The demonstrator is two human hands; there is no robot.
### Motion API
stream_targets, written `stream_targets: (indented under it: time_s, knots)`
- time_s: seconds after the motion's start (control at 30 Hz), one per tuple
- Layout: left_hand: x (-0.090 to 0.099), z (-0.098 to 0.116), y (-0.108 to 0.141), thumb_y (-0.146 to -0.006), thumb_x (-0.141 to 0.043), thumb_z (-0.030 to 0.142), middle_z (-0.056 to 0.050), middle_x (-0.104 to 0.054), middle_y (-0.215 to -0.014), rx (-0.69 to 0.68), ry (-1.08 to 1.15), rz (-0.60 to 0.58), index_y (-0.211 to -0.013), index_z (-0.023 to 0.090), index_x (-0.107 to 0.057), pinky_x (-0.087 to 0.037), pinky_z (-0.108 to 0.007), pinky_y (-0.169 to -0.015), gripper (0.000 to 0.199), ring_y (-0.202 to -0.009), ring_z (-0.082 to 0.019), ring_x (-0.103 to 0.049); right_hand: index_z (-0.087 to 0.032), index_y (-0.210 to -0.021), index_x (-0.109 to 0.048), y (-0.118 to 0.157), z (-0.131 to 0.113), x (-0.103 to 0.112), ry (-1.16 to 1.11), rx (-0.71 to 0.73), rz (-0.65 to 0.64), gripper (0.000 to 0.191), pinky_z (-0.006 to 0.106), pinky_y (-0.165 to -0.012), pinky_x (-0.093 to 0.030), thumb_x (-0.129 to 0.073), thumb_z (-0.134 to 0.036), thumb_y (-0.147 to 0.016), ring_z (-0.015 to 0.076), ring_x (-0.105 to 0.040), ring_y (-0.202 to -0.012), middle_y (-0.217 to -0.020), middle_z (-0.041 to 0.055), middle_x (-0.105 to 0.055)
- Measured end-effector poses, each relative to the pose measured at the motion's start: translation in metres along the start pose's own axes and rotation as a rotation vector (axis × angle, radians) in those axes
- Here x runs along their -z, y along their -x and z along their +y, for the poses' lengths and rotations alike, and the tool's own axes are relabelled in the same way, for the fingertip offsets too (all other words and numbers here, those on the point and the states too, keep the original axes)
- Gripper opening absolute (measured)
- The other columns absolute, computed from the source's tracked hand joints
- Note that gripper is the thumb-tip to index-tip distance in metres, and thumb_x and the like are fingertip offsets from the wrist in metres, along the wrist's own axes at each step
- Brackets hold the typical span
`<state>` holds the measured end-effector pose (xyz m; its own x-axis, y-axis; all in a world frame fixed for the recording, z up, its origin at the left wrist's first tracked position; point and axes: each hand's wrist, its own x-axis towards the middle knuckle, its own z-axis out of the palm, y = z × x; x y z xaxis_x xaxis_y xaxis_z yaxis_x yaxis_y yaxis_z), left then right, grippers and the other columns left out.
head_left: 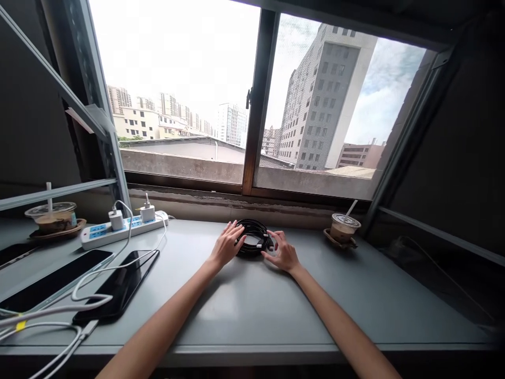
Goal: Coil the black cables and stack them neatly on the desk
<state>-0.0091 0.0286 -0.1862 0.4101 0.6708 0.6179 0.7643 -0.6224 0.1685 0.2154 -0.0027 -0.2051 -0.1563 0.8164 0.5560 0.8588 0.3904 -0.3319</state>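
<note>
A coiled black cable (252, 227) lies on the grey table (244, 300) near the wall below the window. My left hand (228, 243) rests at the coil's left side, fingers spread and their tips over its edge. At the coil's right side is my right hand (283, 251), its thumb and fingers curved apart around the cable's connector ends (270, 245). Neither hand is closed round the cable. Whether the right fingertips touch it, I cannot tell.
A white power strip (136, 227) with two chargers stands at the left. Phones (122, 284) and white cables (90, 272) lie in front of it. Iced drinks stand at the far left (53, 217) and right (344, 227). Metal shelf posts (114, 152) flank the window.
</note>
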Motion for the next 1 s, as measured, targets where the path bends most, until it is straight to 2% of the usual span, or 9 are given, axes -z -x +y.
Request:
stream_targets:
  time_s: [0.03, 0.1, 0.2, 0.37, 0.57, 0.67, 0.8, 0.87, 1.0]
  knots:
    - [-0.001, -0.003, 0.0, -0.093, -0.033, 0.036, -0.008, -0.048, -0.133, 0.024, -0.005, 0.002, -0.126, 0.015, -0.05, -0.021, -0.042, -0.112, 0.043, -0.133, -0.02, -0.028, -0.022, -0.133, -0.039, 0.0, 0.0, -0.001, 0.008, 0.02, 0.012, 0.069, 0.027, -0.065, -0.048, -0.059, -0.047, -0.073, 0.0165, -0.059, -0.082, -0.123, 0.0079, -0.048]
    - [-0.006, -0.011, 0.0, -0.091, -0.036, 0.037, -0.011, -0.045, -0.136, 0.058, -0.005, -0.012, -0.129, 0.012, -0.047, -0.023, -0.044, -0.111, 0.046, -0.133, -0.023, -0.027, -0.02, -0.136, -0.036, -0.001, 0.002, -0.003, 0.026, 0.078, 0.034, 0.073, 0.031, -0.082, -0.047, -0.058, -0.048, -0.073, 0.0223, -0.052, -0.108, -0.132, 0.0095, -0.043]
    - [-0.015, -0.022, 0.0, -0.09, -0.037, 0.036, -0.015, -0.043, -0.136, 0.102, 0.003, -0.039, -0.131, 0.007, -0.043, -0.026, -0.043, -0.11, 0.051, -0.133, -0.025, -0.028, -0.018, -0.139, -0.031, -0.004, 0.006, -0.007, 0.054, 0.148, 0.036, 0.078, 0.04, -0.101, -0.035, -0.058, -0.048, -0.072, 0.0258, -0.037, -0.125, -0.138, 0.0103, -0.038]
    - [-0.018, -0.024, -0.001, -0.09, -0.032, 0.031, -0.017, -0.043, -0.136, 0.139, 0.022, -0.065, -0.13, 0.001, -0.043, -0.024, -0.04, -0.111, 0.051, -0.133, -0.025, -0.027, -0.016, -0.141, -0.028, -0.005, 0.009, -0.01, 0.07, 0.187, -0.048, 0.083, 0.04, -0.104, -0.03, -0.059, -0.048, -0.071, 0.025, -0.034, -0.128, -0.141, 0.0102, -0.036]
    - [-0.015, -0.019, -0.002, -0.088, -0.034, 0.03, -0.017, -0.04, -0.138, 0.154, 0.056, -0.096, -0.132, 0.0, -0.041, -0.023, -0.039, -0.111, 0.054, -0.133, -0.025, -0.028, -0.017, -0.14, -0.03, -0.005, 0.008, -0.009, 0.018, 0.128, -0.087, 0.082, 0.041, -0.1, -0.033, -0.06, -0.049, -0.071, 0.0255, -0.04, -0.123, -0.135, 0.0098, -0.044]
    - [-0.009, -0.024, -0.002, -0.085, -0.041, 0.037, -0.016, -0.04, -0.138, 0.12, 0.076, -0.119, -0.133, 0.004, -0.042, -0.027, -0.038, -0.11, 0.058, -0.132, -0.025, -0.029, -0.018, -0.139, -0.032, -0.005, 0.007, -0.009, -0.008, 0.112, -0.085, 0.08, 0.04, -0.099, -0.034, -0.061, -0.048, -0.071, 0.0248, -0.041, -0.122, -0.133, 0.0093, -0.046]
    - [0.001, -0.035, -0.002, -0.078, -0.051, 0.055, -0.013, -0.039, -0.139, 0.016, 0.138, -0.182, -0.133, 0.014, -0.043, -0.028, -0.039, -0.109, 0.069, -0.132, -0.027, -0.03, -0.02, -0.137, -0.034, -0.007, 0.006, -0.009, -0.037, 0.114, -0.083, 0.078, 0.039, -0.099, -0.035, -0.062, -0.046, -0.07, 0.0237, -0.042, -0.121, -0.132, 0.0082, -0.048]
    - [0.003, -0.039, -0.002, -0.072, -0.057, 0.059, -0.013, -0.038, -0.14, -0.029, 0.182, -0.209, -0.129, 0.016, -0.048, -0.028, -0.041, -0.108, 0.072, -0.132, -0.029, -0.03, -0.023, -0.135, -0.037, -0.007, 0.005, -0.009, -0.048, 0.114, -0.086, 0.073, 0.04, -0.099, -0.035, -0.061, -0.048, -0.072, 0.0237, -0.043, -0.121, -0.132, 0.0075, -0.048]
    - [0.001, -0.043, -0.003, -0.07, -0.061, 0.057, -0.014, -0.043, -0.137, -0.018, 0.255, -0.186, -0.111, 0.016, -0.059, -0.03, -0.04, -0.107, 0.058, -0.131, -0.03, -0.031, -0.027, -0.124, -0.049, -0.006, 0.002, -0.015, -0.062, 0.101, -0.085, 0.05, 0.041, -0.099, -0.034, -0.052, -0.052, -0.081, 0.0245, -0.038, -0.124, -0.13, 0.0076, -0.048]
